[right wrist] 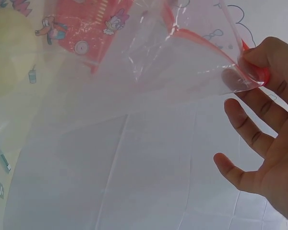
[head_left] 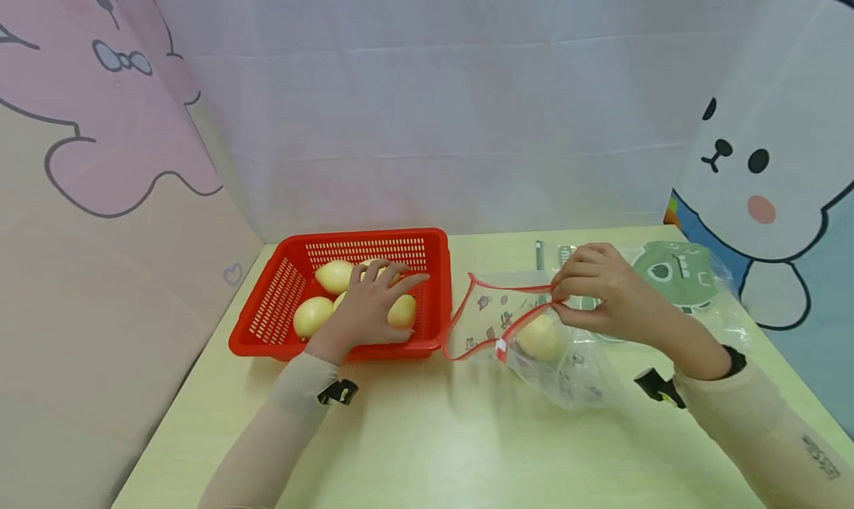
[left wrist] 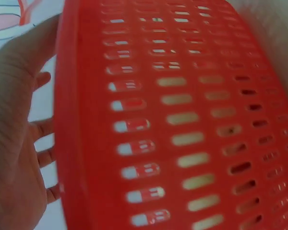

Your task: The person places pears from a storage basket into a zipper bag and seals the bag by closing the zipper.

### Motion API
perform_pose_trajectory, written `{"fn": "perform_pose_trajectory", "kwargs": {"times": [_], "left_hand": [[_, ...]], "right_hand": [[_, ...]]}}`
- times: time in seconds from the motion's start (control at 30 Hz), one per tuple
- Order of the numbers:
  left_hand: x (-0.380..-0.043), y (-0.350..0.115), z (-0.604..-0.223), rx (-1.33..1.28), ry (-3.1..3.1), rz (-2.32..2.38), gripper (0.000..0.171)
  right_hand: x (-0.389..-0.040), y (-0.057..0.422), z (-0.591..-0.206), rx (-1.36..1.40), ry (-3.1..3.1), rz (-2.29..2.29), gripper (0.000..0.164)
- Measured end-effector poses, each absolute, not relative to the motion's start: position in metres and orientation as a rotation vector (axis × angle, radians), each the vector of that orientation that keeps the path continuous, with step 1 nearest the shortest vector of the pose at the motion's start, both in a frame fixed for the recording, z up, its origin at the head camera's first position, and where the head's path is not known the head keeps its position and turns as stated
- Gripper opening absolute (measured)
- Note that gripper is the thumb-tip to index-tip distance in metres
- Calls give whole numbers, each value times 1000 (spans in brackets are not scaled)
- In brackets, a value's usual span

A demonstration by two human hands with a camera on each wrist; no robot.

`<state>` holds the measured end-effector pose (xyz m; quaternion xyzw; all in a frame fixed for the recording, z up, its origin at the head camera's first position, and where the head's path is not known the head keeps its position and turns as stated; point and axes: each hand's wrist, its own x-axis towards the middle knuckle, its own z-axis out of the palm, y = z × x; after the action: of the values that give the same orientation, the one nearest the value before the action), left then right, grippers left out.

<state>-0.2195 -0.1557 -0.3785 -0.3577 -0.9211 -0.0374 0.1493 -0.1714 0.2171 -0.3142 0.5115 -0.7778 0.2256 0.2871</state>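
My left hand (head_left: 363, 309) is over the red plastic basket (head_left: 439, 272), its fingers spread above pale yellow rounded fruits (head_left: 312, 316). Whether its fingertips touch a fruit is hard to tell. In the left wrist view, the basket's slotted wall hides part of that hand (left wrist: 14, 129). With thumb and forefinger, my right hand (head_left: 600, 294) pinches the red-edged mouth of a clear zip bag (head_left: 567, 390) printed with small cartoon figures. The bag's mouth gapes toward the basket, and one pale yellow fruit (head_left: 542, 338) lies inside. The other right-hand fingers (right wrist: 242, 117) stand apart from the bag.
Behind the right hand lies a flat clear plastic package (head_left: 680, 272) with a green cartoon face. A pale wooden table (head_left: 454, 450) bears everything. Cartoon-printed curtains (head_left: 427, 124) enclose the back and sides.
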Motion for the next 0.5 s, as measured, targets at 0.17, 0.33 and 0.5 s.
{"fn": "perform_pose_trajectory", "kwargs": {"times": [0.17, 0.33, 0.5], "left_hand": [[-228, -164, -390, -889, -2765, -39, 79], [-233, -165, -398, -828, -2882, 88, 80], [-238, -164, -408, -856, -2915, 224, 75]], "right_hand": [[-171, 217, -314, 1353, -2098, 591, 49], [-171, 218, -315, 1354, -2098, 595, 47], [-172, 218, -316, 1369, -2072, 605, 45]]}}
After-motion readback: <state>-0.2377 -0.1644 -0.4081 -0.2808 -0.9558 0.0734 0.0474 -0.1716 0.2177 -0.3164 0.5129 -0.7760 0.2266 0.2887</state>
